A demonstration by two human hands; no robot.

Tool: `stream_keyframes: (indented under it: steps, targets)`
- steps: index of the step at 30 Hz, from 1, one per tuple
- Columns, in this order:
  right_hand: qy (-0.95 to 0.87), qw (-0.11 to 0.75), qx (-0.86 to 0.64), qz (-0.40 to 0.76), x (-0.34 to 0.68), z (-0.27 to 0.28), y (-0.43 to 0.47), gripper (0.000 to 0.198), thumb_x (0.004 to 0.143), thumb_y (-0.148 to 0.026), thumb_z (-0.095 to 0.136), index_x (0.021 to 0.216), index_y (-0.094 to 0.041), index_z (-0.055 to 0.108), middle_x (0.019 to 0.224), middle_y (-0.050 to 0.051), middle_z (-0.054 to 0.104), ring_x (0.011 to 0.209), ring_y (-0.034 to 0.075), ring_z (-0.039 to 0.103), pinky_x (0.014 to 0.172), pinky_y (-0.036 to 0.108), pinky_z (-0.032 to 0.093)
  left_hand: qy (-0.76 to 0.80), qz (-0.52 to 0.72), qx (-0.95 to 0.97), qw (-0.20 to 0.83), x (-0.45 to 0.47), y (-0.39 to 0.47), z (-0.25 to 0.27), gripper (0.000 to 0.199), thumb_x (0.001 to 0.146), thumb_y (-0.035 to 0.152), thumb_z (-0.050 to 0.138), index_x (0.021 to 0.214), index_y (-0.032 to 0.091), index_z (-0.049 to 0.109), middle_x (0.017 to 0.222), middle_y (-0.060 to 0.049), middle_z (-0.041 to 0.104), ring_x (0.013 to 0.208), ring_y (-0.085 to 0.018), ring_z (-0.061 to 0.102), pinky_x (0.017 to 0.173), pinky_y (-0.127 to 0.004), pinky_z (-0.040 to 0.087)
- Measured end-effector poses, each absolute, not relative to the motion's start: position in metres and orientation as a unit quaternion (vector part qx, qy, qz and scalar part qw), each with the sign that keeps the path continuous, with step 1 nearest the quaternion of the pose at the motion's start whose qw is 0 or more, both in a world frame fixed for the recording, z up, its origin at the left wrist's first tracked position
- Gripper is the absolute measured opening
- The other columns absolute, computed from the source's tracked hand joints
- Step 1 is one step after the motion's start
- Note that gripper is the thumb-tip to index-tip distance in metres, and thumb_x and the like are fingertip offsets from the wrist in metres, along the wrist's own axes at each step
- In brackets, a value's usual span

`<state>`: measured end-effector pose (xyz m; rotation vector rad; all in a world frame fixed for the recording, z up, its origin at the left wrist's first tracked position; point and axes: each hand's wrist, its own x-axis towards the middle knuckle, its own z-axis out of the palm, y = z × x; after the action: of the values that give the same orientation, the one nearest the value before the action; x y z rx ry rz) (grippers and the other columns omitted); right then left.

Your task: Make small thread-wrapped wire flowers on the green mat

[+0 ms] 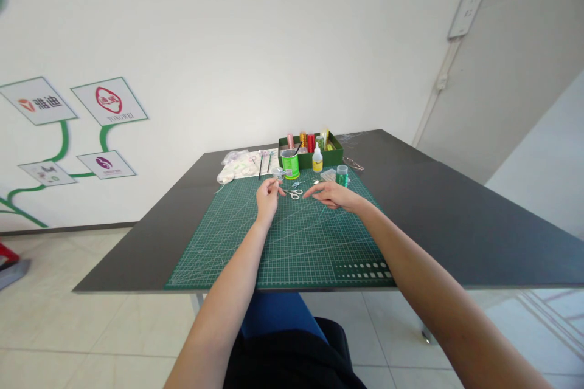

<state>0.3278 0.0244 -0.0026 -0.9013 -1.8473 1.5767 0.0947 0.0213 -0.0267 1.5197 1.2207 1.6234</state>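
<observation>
My left hand point(268, 197) is above the green cutting mat point(292, 243), its thumb and fingertips pinched together. Whatever lies between those fingertips is too small to make out. Small scissors with white handles point(295, 194) lie on the mat between my two hands, blades toward the left one. My right hand point(335, 194) reaches in from the right, fingers stretched toward the scissors' handles and apart from them. Behind its wrist stands a spool of green thread point(342, 177). A small bluish piece point(295, 185) rests just behind the scissors.
A green tin point(290, 165) and a yellow-labelled glue bottle point(317, 159) stand at the mat's back. Behind them a dark green box point(336, 154) holds several thread spools. Thin dark tools point(261, 165) lie on a white cloth point(244, 167) at back left, against the wall side.
</observation>
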Motion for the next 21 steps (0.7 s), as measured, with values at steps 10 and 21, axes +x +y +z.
stream_keyframes:
  steps: [10,21]
  targets:
    - [-0.712,0.273,-0.236,0.602,0.3292,0.0004,0.0209,0.035,0.087,-0.030,0.064,0.112,-0.007,0.072,0.042,-0.011,0.032,0.038,0.005,0.021,0.037,0.019,0.016,0.515,0.541,0.629,0.215,0.0944,0.0202,-0.0298,0.014,0.090,0.024,0.054,0.089,0.017,0.066,0.055,0.003,0.064,0.045,-0.011,0.048,0.057,-0.022,0.035]
    - [-0.685,0.314,-0.198,0.627,0.3292,0.0018,0.0184,0.035,0.086,-0.032,0.067,0.110,-0.007,0.071,0.045,-0.012,0.031,0.039,0.004,0.020,0.038,0.020,0.014,0.493,0.475,0.710,0.165,0.0959,0.0154,-0.0322,0.015,0.092,0.021,0.053,0.081,0.020,0.062,0.057,0.002,0.065,0.052,-0.014,0.055,0.062,-0.023,0.037]
